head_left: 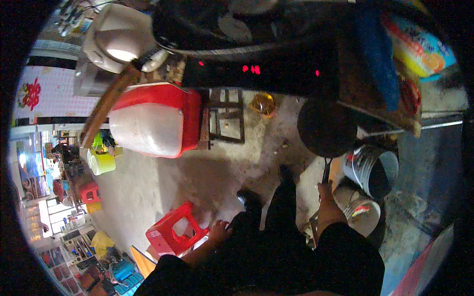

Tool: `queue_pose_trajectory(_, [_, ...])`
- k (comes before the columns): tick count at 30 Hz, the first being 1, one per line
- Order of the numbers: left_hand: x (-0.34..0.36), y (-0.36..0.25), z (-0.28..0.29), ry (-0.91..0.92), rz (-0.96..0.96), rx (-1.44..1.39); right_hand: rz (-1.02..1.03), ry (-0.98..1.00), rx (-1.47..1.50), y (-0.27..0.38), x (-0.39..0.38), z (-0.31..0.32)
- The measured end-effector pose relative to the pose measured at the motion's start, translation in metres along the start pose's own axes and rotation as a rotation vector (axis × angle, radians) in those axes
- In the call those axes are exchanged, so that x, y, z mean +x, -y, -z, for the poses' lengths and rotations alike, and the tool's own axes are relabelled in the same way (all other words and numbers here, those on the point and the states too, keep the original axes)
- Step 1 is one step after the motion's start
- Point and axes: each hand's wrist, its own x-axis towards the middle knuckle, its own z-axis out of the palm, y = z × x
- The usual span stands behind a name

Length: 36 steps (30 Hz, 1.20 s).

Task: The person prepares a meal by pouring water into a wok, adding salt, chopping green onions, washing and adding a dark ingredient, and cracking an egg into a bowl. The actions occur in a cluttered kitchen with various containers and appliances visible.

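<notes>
Head view shows the right hand [325,191] closed around the handle [326,171] of a dark round frying pan [327,128]. This grip looks firm, but how the fingers wrap below I cannot tell. The pan is held out in front, to the right of the legs, near the edge of the wooden table [377,115]. Whether we see its inside or its underside is too dark to say.

The left hand [218,232] is low, just beside the red plastic stool [163,240]; if it holds something, the picture does not show it clearly.

Just beside the pan is a grey bucket [356,169], and nearer to the body a pale bucket [364,217]. Above is the induction cooker [276,74] with red lights, bearing a large wok [197,45].

To carry the pan well, I think, the wrist should be kept steady and the rim away from the table edge and the grey bucket; the free length of handle asks for a tight hold.
</notes>
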Motion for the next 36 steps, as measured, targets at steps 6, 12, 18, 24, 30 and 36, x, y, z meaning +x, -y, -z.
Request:
queue_pose_trajectory(6, [-0.012,-0.017,0.023,-0.099,-0.094,-0.138,0.297,0.817,0.196,0.078,-0.05,0.105])
queue_pose_trajectory(12, [0.012,-0.011,0.034,-0.361,-0.401,-0.046,0.907,1.226,0.514,0.209,-0.165,0.339])
queue_pose_trajectory(18, [0.018,-0.005,0.05,-0.429,-0.368,0.029,1.111,0.076,0.829,0.34,-0.283,0.54])
queue_pose_trajectory(24, [0.017,0.038,0.046,-0.351,-0.253,-0.198,1.129,0.219,0.816,0.4,-0.331,0.576])
queue_pose_trajectory(30, [0.027,0.086,-0.007,-0.7,-0.182,-0.091,1.81,-0.127,0.238,0.351,-0.383,0.641])
queue_pose_trajectory(36, [0.034,0.085,-0.002,-0.32,0.108,-0.167,1.956,-0.049,-0.212,0.319,-0.4,0.649])
